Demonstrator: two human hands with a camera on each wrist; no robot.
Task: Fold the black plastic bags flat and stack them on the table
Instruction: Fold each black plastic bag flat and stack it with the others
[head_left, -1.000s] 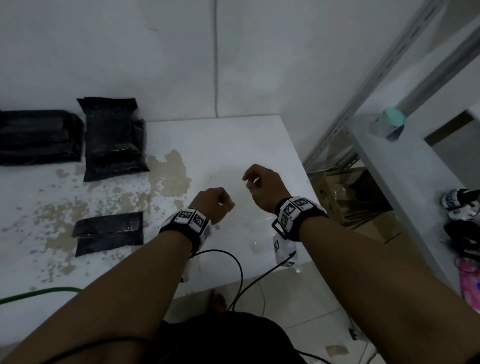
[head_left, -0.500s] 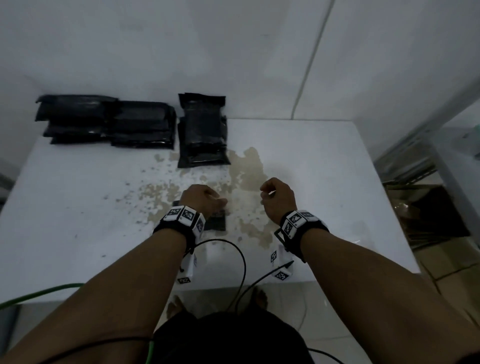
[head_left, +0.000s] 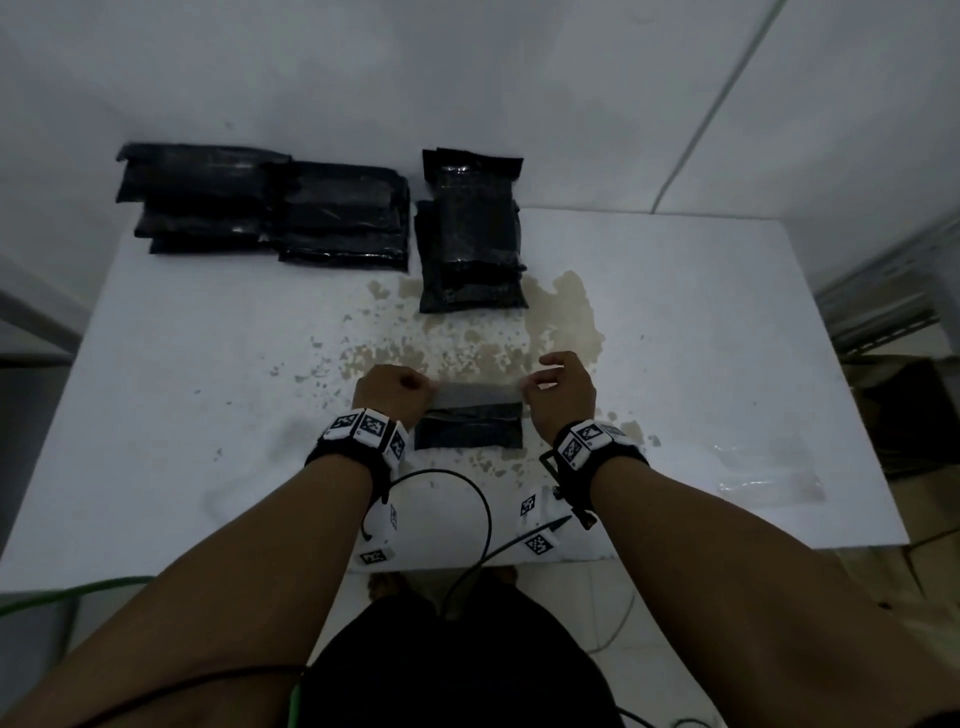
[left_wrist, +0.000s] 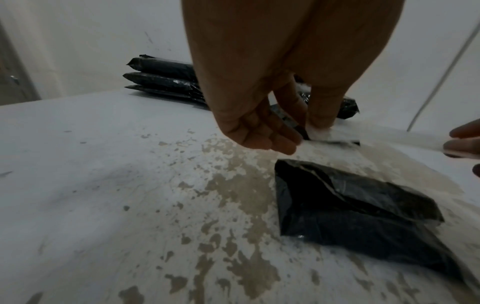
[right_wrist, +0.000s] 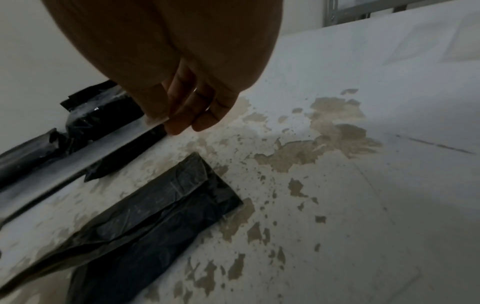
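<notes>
A small folded black plastic bag (head_left: 470, 435) (left_wrist: 350, 216) (right_wrist: 155, 216) lies flat on the stained middle of the white table (head_left: 208, 415). Just above its far edge, a clear plastic sleeve (head_left: 478, 397) (right_wrist: 78, 162) is stretched between both hands. My left hand (head_left: 395, 389) (left_wrist: 298, 135) pinches its left end and my right hand (head_left: 561, 384) (right_wrist: 166, 123) pinches its right end. Stacks of folded black bags (head_left: 260, 208) sit at the back left against the wall, with another stack (head_left: 470, 234) beside them.
A second clear plastic sleeve (head_left: 769, 473) lies flat near the table's right front. Brown patches of worn paint (head_left: 566, 317) mark the tabletop. Black cables (head_left: 467, 499) hang off the front edge. Metal shelving (head_left: 893, 291) stands to the right.
The view has swung left to face the table squarely. Both hands moved from the right side to above the small black bag and spread apart, drawing the clear sleeve taut between them.
</notes>
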